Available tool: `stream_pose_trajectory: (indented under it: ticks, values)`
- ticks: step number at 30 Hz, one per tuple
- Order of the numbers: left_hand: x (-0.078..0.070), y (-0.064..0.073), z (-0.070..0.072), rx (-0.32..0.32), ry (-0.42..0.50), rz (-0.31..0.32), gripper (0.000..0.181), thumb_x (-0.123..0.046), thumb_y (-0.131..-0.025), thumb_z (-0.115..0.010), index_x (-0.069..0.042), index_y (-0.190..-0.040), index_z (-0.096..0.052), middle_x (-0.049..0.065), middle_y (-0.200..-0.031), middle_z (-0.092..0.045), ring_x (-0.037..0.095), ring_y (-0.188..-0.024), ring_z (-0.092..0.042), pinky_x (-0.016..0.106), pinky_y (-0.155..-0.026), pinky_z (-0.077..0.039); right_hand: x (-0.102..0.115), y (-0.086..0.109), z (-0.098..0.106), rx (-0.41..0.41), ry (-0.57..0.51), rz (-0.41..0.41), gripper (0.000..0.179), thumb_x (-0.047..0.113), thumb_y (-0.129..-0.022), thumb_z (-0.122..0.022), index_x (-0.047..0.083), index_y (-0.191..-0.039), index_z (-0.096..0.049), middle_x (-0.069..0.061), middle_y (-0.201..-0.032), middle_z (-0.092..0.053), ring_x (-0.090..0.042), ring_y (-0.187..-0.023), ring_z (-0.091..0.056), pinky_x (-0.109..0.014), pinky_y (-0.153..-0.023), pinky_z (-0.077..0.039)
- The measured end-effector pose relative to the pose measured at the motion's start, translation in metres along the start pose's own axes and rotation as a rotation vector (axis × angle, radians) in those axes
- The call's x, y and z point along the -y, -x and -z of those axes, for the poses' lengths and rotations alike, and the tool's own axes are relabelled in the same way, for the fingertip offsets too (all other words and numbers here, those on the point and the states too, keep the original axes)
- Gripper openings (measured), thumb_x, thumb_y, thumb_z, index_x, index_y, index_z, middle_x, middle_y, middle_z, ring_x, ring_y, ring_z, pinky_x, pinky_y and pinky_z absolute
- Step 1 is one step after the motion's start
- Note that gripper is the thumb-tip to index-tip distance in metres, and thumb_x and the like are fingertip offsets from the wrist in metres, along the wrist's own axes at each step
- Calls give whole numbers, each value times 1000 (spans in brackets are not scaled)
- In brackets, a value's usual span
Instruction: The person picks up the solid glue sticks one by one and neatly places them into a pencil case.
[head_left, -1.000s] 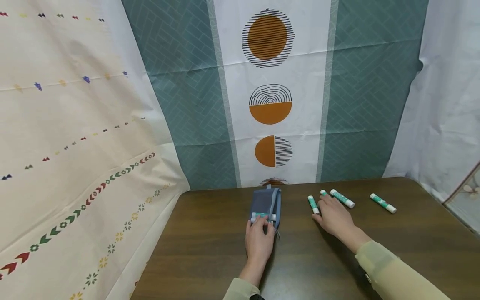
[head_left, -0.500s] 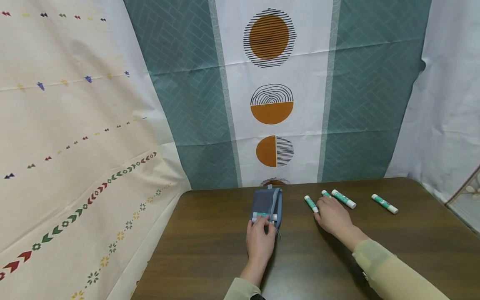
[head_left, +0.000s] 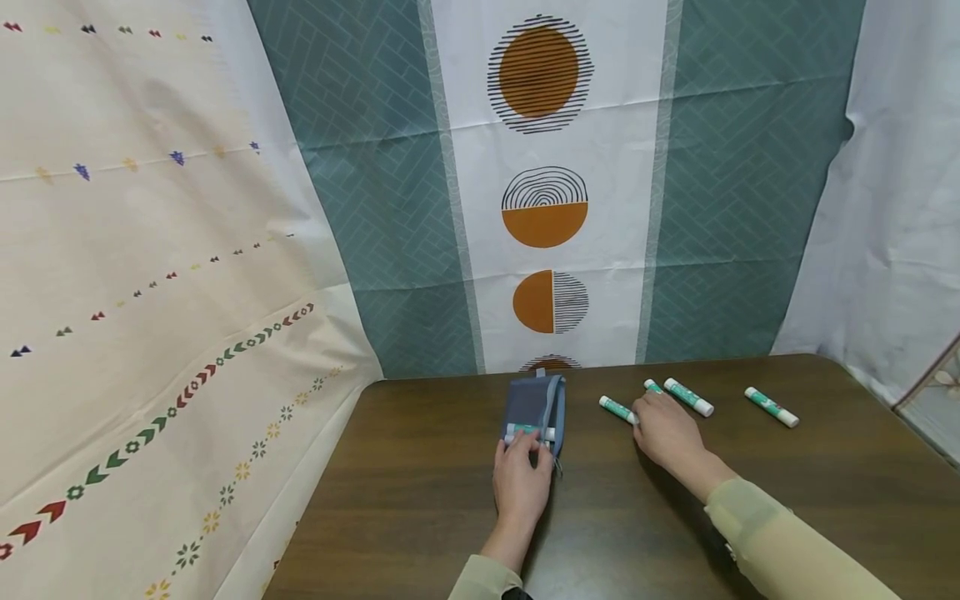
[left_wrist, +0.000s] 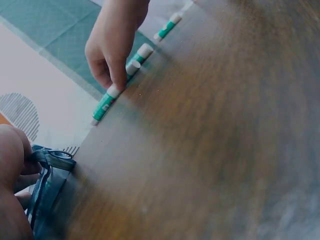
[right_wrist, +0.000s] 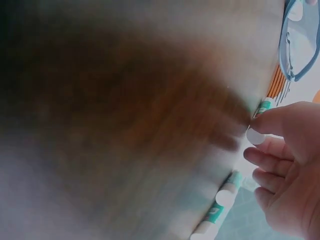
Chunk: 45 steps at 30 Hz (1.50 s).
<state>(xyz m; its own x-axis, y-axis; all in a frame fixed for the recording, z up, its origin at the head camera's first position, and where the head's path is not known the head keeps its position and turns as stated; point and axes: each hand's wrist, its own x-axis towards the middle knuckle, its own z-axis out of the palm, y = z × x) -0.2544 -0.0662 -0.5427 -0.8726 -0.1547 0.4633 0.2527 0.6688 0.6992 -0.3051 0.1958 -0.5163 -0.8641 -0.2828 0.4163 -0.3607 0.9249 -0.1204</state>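
My right hand (head_left: 671, 429) pinches the near white end of a green-and-white glue stick (head_left: 617, 408) between thumb and fingers. In the right wrist view its round white end (right_wrist: 255, 136) shows between the thumb and index finger. The tube slants away to the left along the table. My left hand (head_left: 520, 483) grips the near end of a grey-blue zip pouch (head_left: 525, 398), which lies unzipped. Another glue stick (head_left: 542, 432) lies crosswise in the pouch, just past the left fingertips. In the left wrist view fingers curl at the edge of the pouch (left_wrist: 50, 175).
Just beyond the right hand lie two more glue sticks, one partly hidden (head_left: 652, 385) and one in full view (head_left: 688, 397). Farther right is another glue stick (head_left: 772, 407). Patterned cloths hang behind the brown table (head_left: 600, 517) and at both sides.
The glue stick at the right hand has swung round, its far end turning left toward the pouch. The left hand and the pouch stay in place.
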Motion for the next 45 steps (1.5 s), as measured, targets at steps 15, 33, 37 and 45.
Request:
stream_pose_trajectory:
  ticks: [15, 33, 37, 45]
  values:
    - [-1, 0, 1, -2, 0, -9, 13, -10, -95, -73, -12, -82, -71, 4, -127, -81, 32, -132, -71, 61, -125, -40, 1, -1, 5, 12, -24, -50, 9, 5, -95, -80, 0, -99, -74, -11, -95, -70, -38, -101, -71, -55, -90, -61]
    - [-2, 0, 2, 15, 7, 2, 12, -11, -96, -72, -12, -84, -73, 4, -129, -80, 32, -134, -69, 61, -126, -39, 5, 2, 9, 1, -139, -98, 16, 11, -98, -82, 4, -112, -79, -9, -104, -74, -38, -108, -73, -56, -77, -62]
    - [-2, 0, 2, 18, 8, 7, 12, -11, -96, -73, -12, -84, -72, 4, -129, -80, 32, -134, -69, 60, -126, -38, 5, 1, 9, 25, -184, -122, 16, 13, -99, -81, 5, -113, -78, -11, -108, -75, -40, -109, -73, -60, -79, -61]
    - [-3, 0, 3, 28, 5, 17, 13, -10, -97, -73, -12, -84, -73, 4, -129, -80, 31, -135, -69, 61, -126, -38, 10, -5, 10, 79, -259, -150, 18, 14, -101, -79, 5, -116, -78, -11, -110, -74, -33, -100, -72, -59, -80, -60]
